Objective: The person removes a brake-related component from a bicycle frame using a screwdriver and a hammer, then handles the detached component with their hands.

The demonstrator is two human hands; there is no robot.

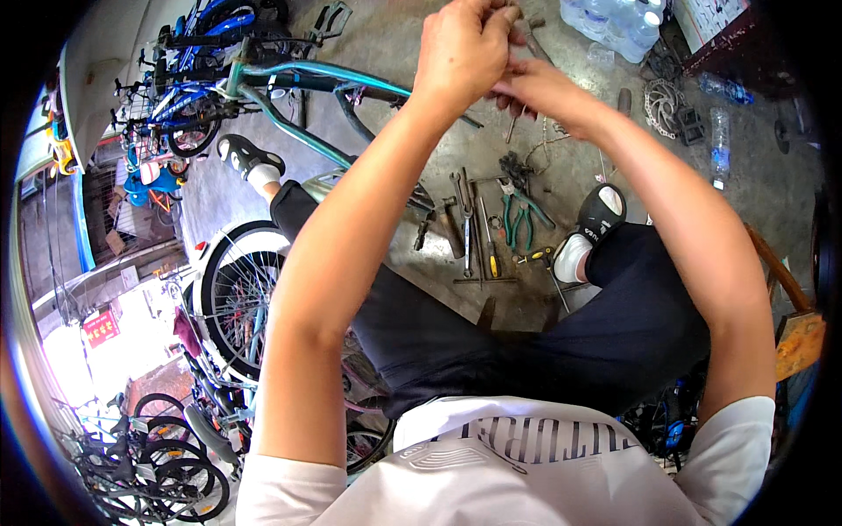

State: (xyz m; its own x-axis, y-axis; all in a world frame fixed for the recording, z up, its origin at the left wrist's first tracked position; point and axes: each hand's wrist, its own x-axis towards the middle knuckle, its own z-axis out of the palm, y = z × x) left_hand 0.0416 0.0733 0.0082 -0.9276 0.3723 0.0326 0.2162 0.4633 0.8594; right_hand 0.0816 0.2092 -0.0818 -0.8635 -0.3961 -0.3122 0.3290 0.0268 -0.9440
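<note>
My left hand (pixel 460 57) is raised at the top of the view, its fingers closed in a pinch. My right hand (pixel 551 95) meets it from the right, with its fingers curled in beneath. A small greyish metal piece (pixel 530 39) shows beside the left fingertips; its kind and most of the grip are hidden. Below the hands on the floor lie green-handled pliers (pixel 519 226), a combination wrench (pixel 467 206), a yellow-handled screwdriver (pixel 494 263) and a hammer-like tool (pixel 453 228). A teal bicycle frame (pixel 303 72) is to the left of my hands.
A white-rimmed bicycle wheel (pixel 235 298) stands left of my legs, with several bicycles (pixel 167 456) beyond it. Wrapped water bottles (pixel 618 26), a disc-like metal part with chain (pixel 662 107) and a clear bottle (pixel 720 145) lie at the upper right. A wooden piece (pixel 800 342) is by my right elbow.
</note>
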